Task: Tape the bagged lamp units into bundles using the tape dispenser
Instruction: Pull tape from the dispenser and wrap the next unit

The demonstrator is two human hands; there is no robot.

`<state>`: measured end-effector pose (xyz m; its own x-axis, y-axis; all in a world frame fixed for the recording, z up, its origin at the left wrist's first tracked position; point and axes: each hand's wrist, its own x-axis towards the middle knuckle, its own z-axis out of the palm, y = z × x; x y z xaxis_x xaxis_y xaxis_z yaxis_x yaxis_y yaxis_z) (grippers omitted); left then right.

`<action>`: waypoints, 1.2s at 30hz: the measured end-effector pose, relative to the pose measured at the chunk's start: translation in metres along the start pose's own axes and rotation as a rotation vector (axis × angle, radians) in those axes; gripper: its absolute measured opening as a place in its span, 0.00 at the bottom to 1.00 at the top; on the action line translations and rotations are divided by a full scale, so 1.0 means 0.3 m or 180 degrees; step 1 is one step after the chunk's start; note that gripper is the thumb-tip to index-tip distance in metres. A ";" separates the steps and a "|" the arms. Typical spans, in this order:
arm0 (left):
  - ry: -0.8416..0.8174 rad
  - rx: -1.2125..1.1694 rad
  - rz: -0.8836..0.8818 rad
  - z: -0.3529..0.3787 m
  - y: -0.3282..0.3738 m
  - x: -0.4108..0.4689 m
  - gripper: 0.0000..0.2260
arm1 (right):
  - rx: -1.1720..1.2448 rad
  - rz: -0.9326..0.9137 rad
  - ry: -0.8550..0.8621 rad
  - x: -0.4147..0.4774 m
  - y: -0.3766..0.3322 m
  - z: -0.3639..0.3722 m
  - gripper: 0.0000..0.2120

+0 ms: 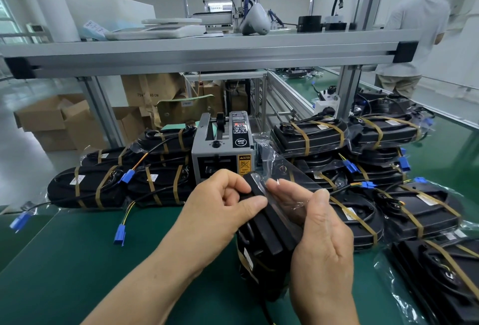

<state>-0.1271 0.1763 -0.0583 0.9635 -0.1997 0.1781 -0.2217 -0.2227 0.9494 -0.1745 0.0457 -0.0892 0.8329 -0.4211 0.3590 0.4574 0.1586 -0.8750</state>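
**Both hands on one bagged unit in front of the dispenser**

Head view: I see the bagged lamp unit [269,236] held up off the green bench mat [77,260], tilted, its upper end near the front of the tape dispenser [223,148]. The left hand [220,205] has its fingers curled, with thumb and forefinger pinching the unit's upper end. The right hand [321,236] wraps the unit's right side from below, with the thumb raised along the edge and the clear bag film crinkled over the fingers. I cannot tell whether any tape is on either hand.

The dispenser stands upright on the mat at the middle of the bench. To its left lies a row of taped bundles [116,185], black units bound with brown bands, with a blue connector [119,234] trailing on a wire onto the mat. To its right a taller stack of banded units [363,143] runs toward the near right corner.

An aluminium shelf [207,50] crosses above the bench. Cardboard boxes [49,120] sit on the floor beyond, and another person [414,27] stands at far right, facing away.
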 end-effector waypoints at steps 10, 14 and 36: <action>-0.0074 -0.0006 -0.0538 0.042 -0.025 -0.048 0.38 | -0.0157 0.0656 -0.0287 -0.026 -0.026 -0.071 0.19; -0.0170 0.0082 -0.0039 0.027 -0.029 -0.018 0.33 | 0.0078 0.0553 -0.0076 0.016 -0.005 -0.053 0.26; -0.0073 0.1338 0.1523 0.025 -0.237 -0.086 0.31 | -0.2022 0.0652 -0.1802 -0.009 0.035 -0.133 0.24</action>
<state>-0.1374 0.1903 -0.1324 0.7409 -0.3891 0.5474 -0.6711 -0.4583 0.5827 -0.1844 0.0128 -0.1125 0.9863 0.0947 0.1348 0.1622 -0.4159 -0.8948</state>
